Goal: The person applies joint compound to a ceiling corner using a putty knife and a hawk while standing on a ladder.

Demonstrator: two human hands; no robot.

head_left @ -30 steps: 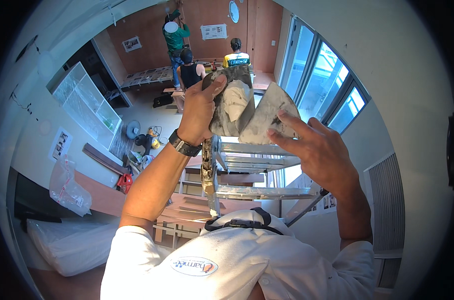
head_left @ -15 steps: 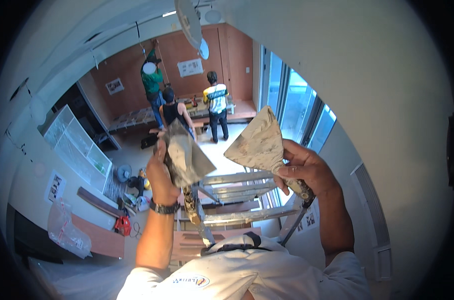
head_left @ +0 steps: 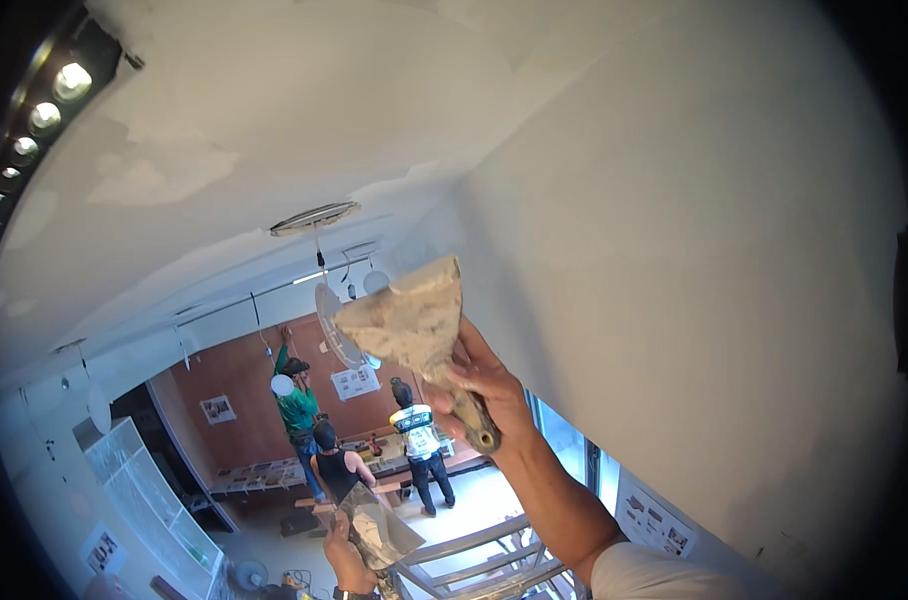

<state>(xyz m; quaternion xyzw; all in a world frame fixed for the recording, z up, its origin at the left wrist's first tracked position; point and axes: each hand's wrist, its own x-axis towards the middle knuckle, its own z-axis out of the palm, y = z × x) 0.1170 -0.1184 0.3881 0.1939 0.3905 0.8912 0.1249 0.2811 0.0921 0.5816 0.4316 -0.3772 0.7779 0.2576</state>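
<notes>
Paste-coated scraper (head_left: pixel 404 318) raised, apparently clear of ceiling (head_left: pixel 374 80) and wall (head_left: pixel 674 300).
At left, the ceiling's pale patches (head_left: pixel 164 175) look already filled; lower, the left hand (head_left: pixel 345 556) clasps a metal plate (head_left: pixel 400 538) bearing more paste (head_left: pixel 368 530); right of it and higher, the right hand (head_left: pixel 496 392) has its fingers closed around the scraper's handle (head_left: pixel 472 420), its load seemingly not yet spread.

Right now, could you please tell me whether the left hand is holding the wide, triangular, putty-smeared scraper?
No, the right hand grips that scraper by its handle, while the left hand holds a grey metal plate.
</notes>
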